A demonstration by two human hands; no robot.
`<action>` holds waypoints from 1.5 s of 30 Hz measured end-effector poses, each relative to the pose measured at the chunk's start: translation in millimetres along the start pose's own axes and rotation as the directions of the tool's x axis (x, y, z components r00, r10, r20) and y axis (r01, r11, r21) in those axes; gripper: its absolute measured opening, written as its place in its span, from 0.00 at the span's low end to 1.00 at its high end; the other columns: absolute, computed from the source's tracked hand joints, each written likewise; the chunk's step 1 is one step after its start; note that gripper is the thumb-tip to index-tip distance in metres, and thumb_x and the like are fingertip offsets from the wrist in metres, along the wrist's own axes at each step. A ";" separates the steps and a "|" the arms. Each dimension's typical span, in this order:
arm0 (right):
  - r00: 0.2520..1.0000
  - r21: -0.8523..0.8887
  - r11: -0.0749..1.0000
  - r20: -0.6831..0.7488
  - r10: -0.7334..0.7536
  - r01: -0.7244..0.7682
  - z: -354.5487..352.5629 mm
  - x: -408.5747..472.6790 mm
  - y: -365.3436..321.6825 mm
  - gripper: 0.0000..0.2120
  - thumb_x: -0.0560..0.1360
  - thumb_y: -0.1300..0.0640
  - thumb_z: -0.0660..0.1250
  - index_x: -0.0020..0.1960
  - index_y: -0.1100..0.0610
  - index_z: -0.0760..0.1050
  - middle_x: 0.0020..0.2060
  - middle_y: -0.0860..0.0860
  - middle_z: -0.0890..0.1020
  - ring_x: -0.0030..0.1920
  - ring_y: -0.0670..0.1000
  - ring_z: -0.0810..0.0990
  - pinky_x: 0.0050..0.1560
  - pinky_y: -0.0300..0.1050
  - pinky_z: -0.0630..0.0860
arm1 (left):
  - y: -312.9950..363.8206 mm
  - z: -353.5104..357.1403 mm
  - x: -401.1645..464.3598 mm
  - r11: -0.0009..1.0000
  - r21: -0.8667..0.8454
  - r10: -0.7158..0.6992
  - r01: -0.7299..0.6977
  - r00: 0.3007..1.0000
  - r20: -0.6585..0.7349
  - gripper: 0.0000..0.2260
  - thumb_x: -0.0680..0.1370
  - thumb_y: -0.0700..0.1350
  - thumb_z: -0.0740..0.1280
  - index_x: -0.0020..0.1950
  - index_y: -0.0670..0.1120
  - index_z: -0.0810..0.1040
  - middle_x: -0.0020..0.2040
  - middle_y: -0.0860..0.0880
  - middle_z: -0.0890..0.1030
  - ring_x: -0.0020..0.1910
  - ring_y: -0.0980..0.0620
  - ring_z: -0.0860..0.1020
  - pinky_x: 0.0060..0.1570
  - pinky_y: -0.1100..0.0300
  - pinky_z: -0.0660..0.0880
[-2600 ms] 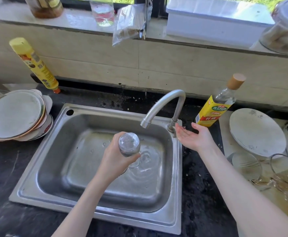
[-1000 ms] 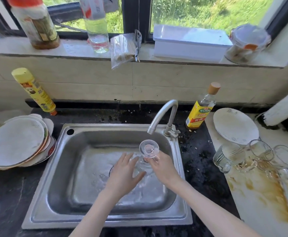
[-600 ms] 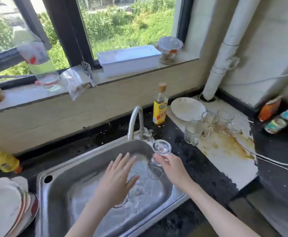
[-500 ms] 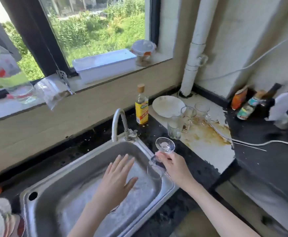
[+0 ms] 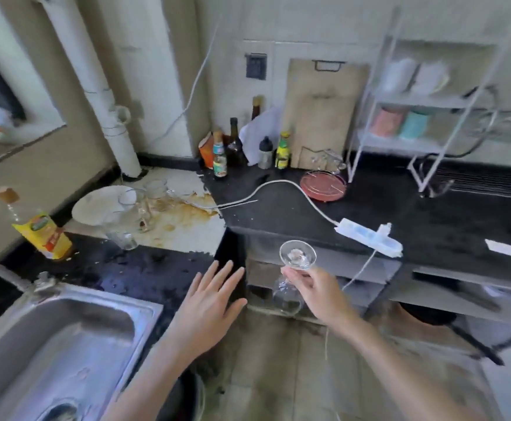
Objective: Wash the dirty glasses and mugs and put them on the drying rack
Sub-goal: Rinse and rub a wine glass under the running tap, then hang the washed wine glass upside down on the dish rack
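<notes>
Stemmed glass (image 5: 290,279) upside down, foot uppermost and bowl hanging, out over the floor gap between the sink (image 5: 65,338) on the near left and the dark counter (image 5: 308,214) further right. Pinched at the stem by the right hand (image 5: 318,294), thumb and fingertips closed just under the foot; left hand (image 5: 208,305) empty, fingers spread and straight, hovering beside the sink's right edge and apart from the glass. Probably light, rigid and brittle, and wet from rinsing, so likely slippery; thin stem the weakest part, so best taken there with a firm pinch or cupped round the bowl, never knocked on the counter edge. White wire rack (image 5: 424,110) far right, holding cups and bowls, looking like the place to set it down, though blurred. Dirty glasses (image 5: 138,208) beside a plate (image 5: 96,208) on the stained far-left counter, not yet washed. Against half a second ago: view swung well to the right, window and tap nearly gone, rack now in sight; glass carried away from over the sink rim, same grip, left hand drawn out of the basin.
</notes>
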State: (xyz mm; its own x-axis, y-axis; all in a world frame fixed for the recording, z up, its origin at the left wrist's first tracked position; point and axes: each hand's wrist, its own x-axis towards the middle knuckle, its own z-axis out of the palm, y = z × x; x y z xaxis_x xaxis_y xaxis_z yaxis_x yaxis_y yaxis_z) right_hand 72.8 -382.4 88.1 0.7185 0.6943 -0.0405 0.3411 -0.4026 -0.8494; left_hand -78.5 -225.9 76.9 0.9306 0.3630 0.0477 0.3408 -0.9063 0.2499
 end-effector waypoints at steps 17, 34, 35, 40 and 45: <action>0.874 0.132 0.964 -0.408 0.265 -0.231 -306.1 -156.9 180.6 0.11 0.78 0.55 0.62 0.53 0.60 0.79 0.46 0.51 0.84 0.42 0.36 0.80 0.49 0.32 0.74 | 355.4 94.8 87.8 0.885 -0.069 0.463 -0.460 0.856 0.228 0.48 0.61 0.72 0.21 0.77 0.55 0.47 0.76 0.57 0.45 0.76 0.51 0.42 0.67 0.59 0.33; 0.791 0.074 0.950 -0.537 0.295 -0.304 -555.7 38.1 315.0 0.09 0.78 0.54 0.64 0.51 0.57 0.80 0.47 0.52 0.83 0.47 0.46 0.81 0.53 0.42 0.77 | 522.0 130.8 419.0 0.819 -0.029 0.564 -0.573 0.793 0.229 0.27 0.80 0.60 0.47 0.77 0.53 0.48 0.78 0.52 0.47 0.76 0.50 0.41 0.72 0.55 0.39; 0.790 0.066 0.954 -0.545 0.279 -0.291 -572.0 51.6 318.4 0.08 0.78 0.54 0.63 0.51 0.56 0.80 0.48 0.52 0.83 0.47 0.45 0.81 0.51 0.38 0.76 | 530.9 129.1 434.3 0.819 -0.033 0.563 -0.573 0.792 0.236 0.26 0.81 0.58 0.49 0.77 0.53 0.48 0.78 0.52 0.47 0.76 0.50 0.40 0.73 0.55 0.40; 0.749 -0.013 0.980 -0.646 0.145 -0.201 -652.8 114.8 333.4 0.08 0.79 0.56 0.61 0.53 0.56 0.78 0.50 0.51 0.80 0.46 0.40 0.76 0.43 0.21 0.69 | 574.4 122.8 515.8 0.811 -0.015 0.571 -0.584 0.787 0.232 0.26 0.81 0.57 0.50 0.77 0.52 0.46 0.78 0.51 0.45 0.76 0.49 0.39 0.73 0.53 0.41; 0.712 -0.052 0.990 -0.700 0.056 -0.129 -744.7 183.5 350.0 0.14 0.80 0.52 0.57 0.59 0.56 0.76 0.53 0.48 0.79 0.51 0.44 0.77 0.51 0.33 0.73 | 628.8 120.1 597.5 0.828 0.040 0.546 -0.559 0.820 0.171 0.27 0.81 0.57 0.49 0.77 0.52 0.45 0.78 0.51 0.44 0.76 0.49 0.38 0.73 0.51 0.39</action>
State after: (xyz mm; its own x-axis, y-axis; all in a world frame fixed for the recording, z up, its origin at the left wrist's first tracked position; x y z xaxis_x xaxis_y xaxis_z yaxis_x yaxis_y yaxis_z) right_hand 775.4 -840.2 175.2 0.9548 0.0540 0.2922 0.2768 -0.5191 -0.8087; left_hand 707.9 -604.9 146.2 0.9723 -0.2335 0.0102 -0.2326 -0.9621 0.1421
